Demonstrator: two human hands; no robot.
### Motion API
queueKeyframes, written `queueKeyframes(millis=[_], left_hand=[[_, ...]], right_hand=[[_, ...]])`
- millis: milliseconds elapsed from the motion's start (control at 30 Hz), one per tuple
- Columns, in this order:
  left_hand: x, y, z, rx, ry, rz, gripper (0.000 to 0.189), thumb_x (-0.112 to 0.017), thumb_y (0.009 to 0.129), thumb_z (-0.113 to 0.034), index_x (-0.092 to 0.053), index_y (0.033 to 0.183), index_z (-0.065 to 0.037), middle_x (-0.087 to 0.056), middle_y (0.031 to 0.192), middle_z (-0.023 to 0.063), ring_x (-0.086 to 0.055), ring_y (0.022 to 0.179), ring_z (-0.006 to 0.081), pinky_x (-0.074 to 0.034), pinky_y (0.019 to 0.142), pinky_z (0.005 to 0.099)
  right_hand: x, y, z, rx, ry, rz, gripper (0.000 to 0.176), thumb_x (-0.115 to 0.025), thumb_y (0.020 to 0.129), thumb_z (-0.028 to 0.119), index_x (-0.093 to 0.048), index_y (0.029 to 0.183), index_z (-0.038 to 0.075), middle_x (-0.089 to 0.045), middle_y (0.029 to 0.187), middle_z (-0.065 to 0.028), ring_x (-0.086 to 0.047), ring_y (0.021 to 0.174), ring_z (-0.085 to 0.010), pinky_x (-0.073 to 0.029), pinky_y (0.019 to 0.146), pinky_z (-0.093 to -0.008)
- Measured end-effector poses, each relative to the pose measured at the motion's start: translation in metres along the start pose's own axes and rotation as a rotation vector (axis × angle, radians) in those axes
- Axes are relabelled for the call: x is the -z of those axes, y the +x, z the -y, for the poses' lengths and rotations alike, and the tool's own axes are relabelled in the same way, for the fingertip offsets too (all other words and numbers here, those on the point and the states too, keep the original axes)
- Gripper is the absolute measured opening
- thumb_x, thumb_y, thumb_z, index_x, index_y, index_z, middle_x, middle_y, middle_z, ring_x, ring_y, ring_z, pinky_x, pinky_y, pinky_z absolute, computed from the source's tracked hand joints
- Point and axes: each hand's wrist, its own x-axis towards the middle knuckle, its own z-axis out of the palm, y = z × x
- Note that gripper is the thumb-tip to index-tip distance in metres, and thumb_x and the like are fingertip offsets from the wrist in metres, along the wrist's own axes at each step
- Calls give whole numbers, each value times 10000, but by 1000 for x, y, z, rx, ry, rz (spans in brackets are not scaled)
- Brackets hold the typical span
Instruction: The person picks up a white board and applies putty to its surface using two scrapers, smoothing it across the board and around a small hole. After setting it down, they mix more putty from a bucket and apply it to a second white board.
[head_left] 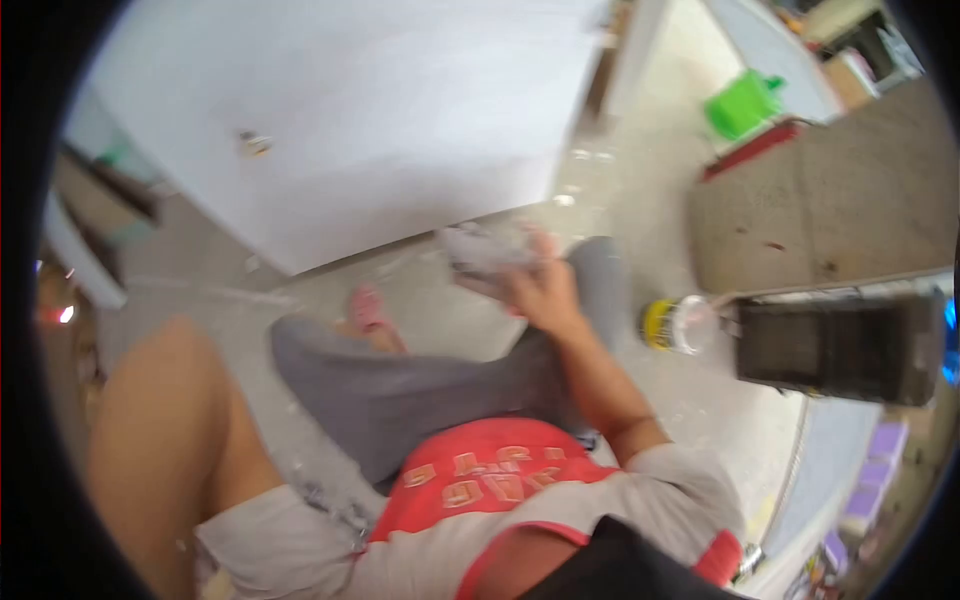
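Head view: the right hand [540,287] clamps a blurred grey-white object [482,250] near the white panel [370,120]; the left grip's state cannot be told.

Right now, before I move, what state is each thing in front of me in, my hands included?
Right hand: closed on a soft-looking grey-white item.
Left hand: out of view.
Grey trousers: worn, knees bent.
Pink sandal: worn on a foot.
Yellow-and-clear round tub: lidded or not, too blurred to tell.
Green plastic container: open or shut, can't tell.
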Motion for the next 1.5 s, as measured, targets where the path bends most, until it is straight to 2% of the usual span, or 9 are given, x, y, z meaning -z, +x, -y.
queueKeyframes(millis=[300, 467, 567, 733, 800, 1000, 1100, 1267, 1500], left_hand=[[8, -23, -51, 122, -3, -22, 392, -605, 880, -238, -502, 1194, -27, -542, 1168, 111, -525, 1039, 220, -430, 884, 372], [-34, -87, -16, 714, -257, -538, 347, -598, 890, -204, -511, 1179, -34, -551, 1137, 93, -530, 1001, 200, -436, 854, 353], [-93, -128, 40, 1190, -841, -1004, 321, -594, 896, -184, -517, 1170, -37, -556, 1118, 82, -533, 979, 188, -439, 836, 342], [-138, -177, 78, 1397, -1180, -1530, 278, -587, 907, -151, -526, 1156, -44, -566, 1087, 64, -538, 941, 168, -444, 806, 323], [-126, -201, 86, 1441, -888, -1440, 262, -584, 911, -138, -529, 1150, -46, -569, 1075, 57, -540, 925, 160, -447, 794, 316], [-47, -298, 112, 1467, 487, -595, 286, -500, 937, -109, -498, 1183, 35, -572, 1096, 139, -548, 1017, 260, -417, 916, 357], [-41, -330, 130, 1438, 431, -673, 311, -499, 927, -101, -481, 1196, 53, -533, 1177, 189, -511, 1112, 307, -384, 971, 375], [-46, -368, 145, 1541, 540, -670, 321, -507, 923, -100, -468, 1202, 55, -528, 1189, 198, -512, 1115, 291, -385, 965, 366], [-45, -368, 152, 1548, 437, -815, 229, -493, 954, -117, -461, 1113, 45, -560, 1062, 139, -531, 959, 199, -419, 876, 322]], right_hand=[[-12, 38, 3, 288, -43, -62, 594, -557, 761, -29, -371, 1324, -61, -525, 1234, -179, -496, 1170, -230, -391, 987, -376], [-14, 51, 70, 50, 736, -255, 567, -592, 830, -58, -373, 1347, 23, -589, 1053, -149, -594, 942, -155, -505, 791, -271], [-22, 67, 96, 133, 813, -231, 583, -594, 837, -64, -350, 1358, 31, -586, 1076, -147, -593, 962, -160, -506, 816, -288], [-31, 91, 75, 383, 428, -11, 584, -628, 841, 24, -354, 1356, 15, -581, 1130, -117, -595, 957, -174, -501, 804, -283], [-10, 100, 91, 353, 625, 217, 580, -638, 836, 46, -369, 1349, 13, -603, 1115, -112, -604, 929, -165, -506, 769, -273], [106, 295, 7, 409, -293, -805, 542, -568, 903, 264, -387, 1329, -16, -576, 1180, -238, -580, 1055, -357, -461, 886, -381], [125, 343, -9, 280, -277, -696, 577, -492, 930, 365, -372, 1342, -21, -531, 1224, -277, -505, 1129, -434, -393, 966, -421], [133, 386, -22, 177, 400, -677, 347, -407, 993, 254, -546, 1160, -16, -616, 931, -48, -536, 748, -109, -444, 666, -247], [146, 441, -58, 18, 925, -557, 326, -439, 978, 218, -561, 1131, -43, -639, 950, -95, -608, 760, -139, -522, 633, -294]])
